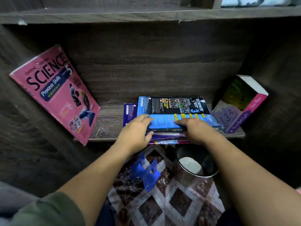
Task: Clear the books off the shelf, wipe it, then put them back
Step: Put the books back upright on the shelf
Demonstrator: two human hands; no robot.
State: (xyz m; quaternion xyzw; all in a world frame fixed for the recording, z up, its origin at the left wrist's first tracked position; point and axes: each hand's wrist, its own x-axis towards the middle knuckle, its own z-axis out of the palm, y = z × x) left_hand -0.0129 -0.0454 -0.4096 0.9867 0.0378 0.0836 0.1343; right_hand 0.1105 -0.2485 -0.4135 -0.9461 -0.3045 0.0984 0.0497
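Note:
A stack of flat books lies on the dark wooden shelf [107, 123], topped by a blue science book [172, 110]. My left hand [136, 133] grips the stack's near left corner, fingers on the blue cover and thumb at the edge. My right hand [195, 129] holds the near right part of the same stack, fingers over the top. A pink science book [55, 93] leans against the shelf's left wall. A thick purple book [239, 105] leans against the right wall.
Below the shelf, a blue plastic book stand [145, 172] and a round metal bin [197, 163] sit on a patterned rug [164, 206]. A higher shelf board [146, 15] runs across the top.

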